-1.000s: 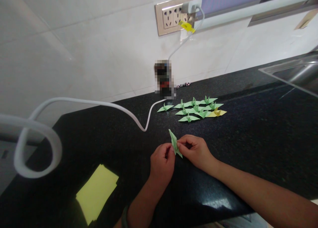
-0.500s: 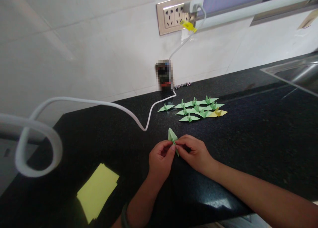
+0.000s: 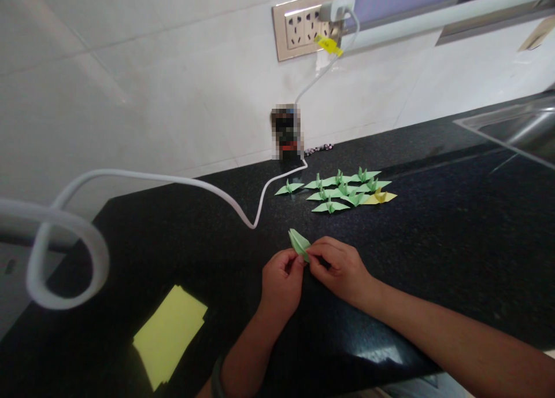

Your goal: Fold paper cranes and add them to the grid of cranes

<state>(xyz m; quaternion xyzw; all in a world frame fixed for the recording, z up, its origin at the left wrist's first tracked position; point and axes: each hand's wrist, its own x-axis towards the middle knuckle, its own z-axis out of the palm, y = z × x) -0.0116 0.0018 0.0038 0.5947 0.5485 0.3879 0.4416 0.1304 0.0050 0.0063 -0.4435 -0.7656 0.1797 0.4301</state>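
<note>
Between my two hands is a piece of folded green paper (image 3: 298, 243), its pointed end aimed away from me. My left hand (image 3: 281, 282) pinches its near end between thumb and fingers. On the other side my right hand (image 3: 340, 268) grips its right edge with fingertips and thumb. The fingers hide the lower part of the folds. Beyond the hands, several green paper cranes (image 3: 329, 206) sit close together on the black counter (image 3: 243, 340), with one yellow paper crane (image 3: 380, 196) at their right end. A single green crane (image 3: 289, 187) stands apart at the left.
A stack of yellow paper (image 3: 171, 334) lies at the lower left. A white cable (image 3: 195, 182) loops over the counter from the left. Against the wall leans a blurred dark object (image 3: 286, 132), below a socket plate (image 3: 299, 28). A metal sink edge (image 3: 503, 126) is at right.
The folded green paper has turned, its tip now leaning further left and lower, and the long point below the hands no longer shows. Both hands shifted slightly.
</note>
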